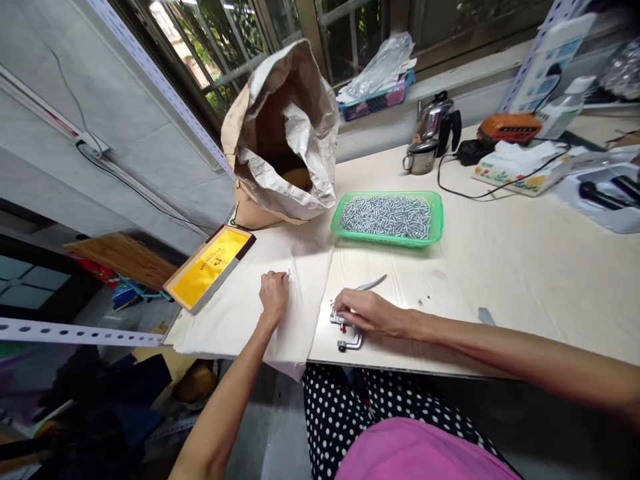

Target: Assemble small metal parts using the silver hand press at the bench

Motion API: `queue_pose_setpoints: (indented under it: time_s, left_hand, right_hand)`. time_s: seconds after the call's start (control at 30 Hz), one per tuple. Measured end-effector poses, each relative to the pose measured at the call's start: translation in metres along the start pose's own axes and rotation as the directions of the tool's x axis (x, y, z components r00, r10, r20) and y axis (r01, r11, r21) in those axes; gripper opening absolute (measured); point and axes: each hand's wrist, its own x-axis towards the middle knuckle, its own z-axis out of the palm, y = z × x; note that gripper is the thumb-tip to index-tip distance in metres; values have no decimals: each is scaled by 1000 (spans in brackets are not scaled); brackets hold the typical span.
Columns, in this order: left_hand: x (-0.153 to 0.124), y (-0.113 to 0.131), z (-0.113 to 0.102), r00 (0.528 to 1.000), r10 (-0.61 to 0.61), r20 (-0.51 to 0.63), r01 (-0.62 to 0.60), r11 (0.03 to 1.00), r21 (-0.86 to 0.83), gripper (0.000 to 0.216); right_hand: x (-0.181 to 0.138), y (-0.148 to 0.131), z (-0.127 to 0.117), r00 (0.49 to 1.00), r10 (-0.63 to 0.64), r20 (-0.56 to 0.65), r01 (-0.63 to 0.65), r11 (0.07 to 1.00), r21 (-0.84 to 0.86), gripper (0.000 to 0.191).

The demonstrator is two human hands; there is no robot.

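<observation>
My left hand [273, 294] rests on a white cloth [250, 313] at the table's left end, fingers pinched on a small metal pin [289, 271] that sticks up from them. My right hand [367, 311] lies closed over a small metal clamp tool [345, 333] fixed near the table's front edge; a thin curved metal lever [373, 284] juts out past the fingers. A green tray [435, 227] heaped with several small metal screws sits behind the hands.
A crumpled brown paper sack [285, 133] stands at the back left beside a yellow box [210, 267]. A steel kettle [433, 133], a black cable, an orange tool [507, 127] and papers crowd the back right. The wooden table [525, 280] ends at my lap.
</observation>
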Motion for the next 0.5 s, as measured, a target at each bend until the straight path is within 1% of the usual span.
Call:
queue_pose_setpoints:
  time_s: [0.07, 0.1, 0.13, 0.17, 0.23, 0.27, 0.3, 0.33, 0.37, 0.4, 0.43, 0.47, 0.5]
  left_hand:
    - [19, 7, 4, 1000, -16, 20, 15, 999, 31, 33]
    - [27, 10, 5, 999, -20, 28, 19, 999, 39, 32]
    - [33, 12, 7, 999, -22, 37, 20, 999, 44, 31]
    - [38, 13, 8, 999, -23, 49, 21, 999, 50, 31]
    - [43, 15, 9, 997, -21, 74, 17, 998, 60, 31]
    - [45, 15, 9, 996, -17, 85, 11, 998, 63, 31]
    - [46, 15, 8, 996, -11, 94, 5, 998, 65, 32]
    - [47, 14, 8, 995, -3, 100, -4, 998, 65, 32]
    - [48, 13, 8, 994, 9, 105, -15, 998, 66, 33]
    - [49, 11, 8, 994, 20, 111, -28, 997, 69, 34]
    - [49, 10, 7, 992, 33, 120, -42, 996, 77, 35]
    - [50, 8, 6, 990, 43, 133, -55, 995, 87, 36]
    - [49, 6, 4, 988, 50, 145, -64, 993, 97, 36]
  right_hand:
    - [12, 7, -30, 983, 75, -166, -86, 994, -62, 14]
    - [19, 11, -48, 966, 110, -234, -146, 979, -142, 15]
    - [26, 14, -68, 945, 142, -293, -218, 944, -246, 16]
    - [32, 15, -86, 918, 171, -357, -305, 881, -361, 18]
    - [38, 15, -115, 862, 198, -466, -455, 709, -539, 27]
    - [37, 13, -122, 846, 196, -497, -495, 636, -592, 32]
    - [34, 9, -124, 844, 192, -500, -506, 593, -627, 34]
    - [29, 4, -120, 858, 192, -477, -491, 582, -648, 34]
    - [21, -1, -111, 881, 204, -427, -458, 598, -658, 32]
    - [12, -7, -99, 907, 230, -352, -414, 634, -653, 28]
    - [1, -12, -85, 929, 275, -249, -371, 687, -625, 23]
    - [-11, -18, -71, 936, 325, -134, -340, 742, -578, 16]
    - [-23, -24, -57, 930, 365, -32, -328, 789, -519, 10]
